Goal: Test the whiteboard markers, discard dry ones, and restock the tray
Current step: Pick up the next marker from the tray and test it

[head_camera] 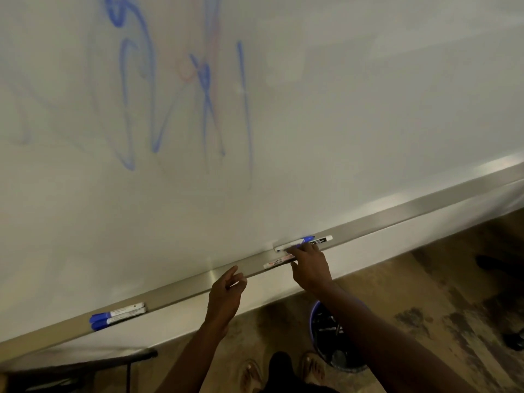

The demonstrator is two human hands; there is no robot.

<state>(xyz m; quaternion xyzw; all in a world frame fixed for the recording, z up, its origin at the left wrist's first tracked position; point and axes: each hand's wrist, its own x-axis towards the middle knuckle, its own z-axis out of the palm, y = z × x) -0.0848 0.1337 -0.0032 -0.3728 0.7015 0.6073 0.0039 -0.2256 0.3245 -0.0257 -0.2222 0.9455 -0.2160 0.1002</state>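
Note:
The whiteboard (312,123) carries blue scribbles and a faint red mark. Its metal tray (181,285) runs diagonally below. Two blue-capped markers (117,314) lie side by side on the tray's left part. Further right lie a blue-capped marker (307,239) and a black marker (321,239). My right hand (310,269) reaches over the tray there, and thumb and fingers pinch the end of a white marker with a red label (276,262). My left hand (226,290) hovers at the tray's front edge, fingers loosely curled, holding nothing.
A round bin with a blue rim (314,310) stands on the floor under my right forearm, with dark items inside. My sandalled feet (252,373) are beside it. A dark table edge (85,361) juts in at the lower left.

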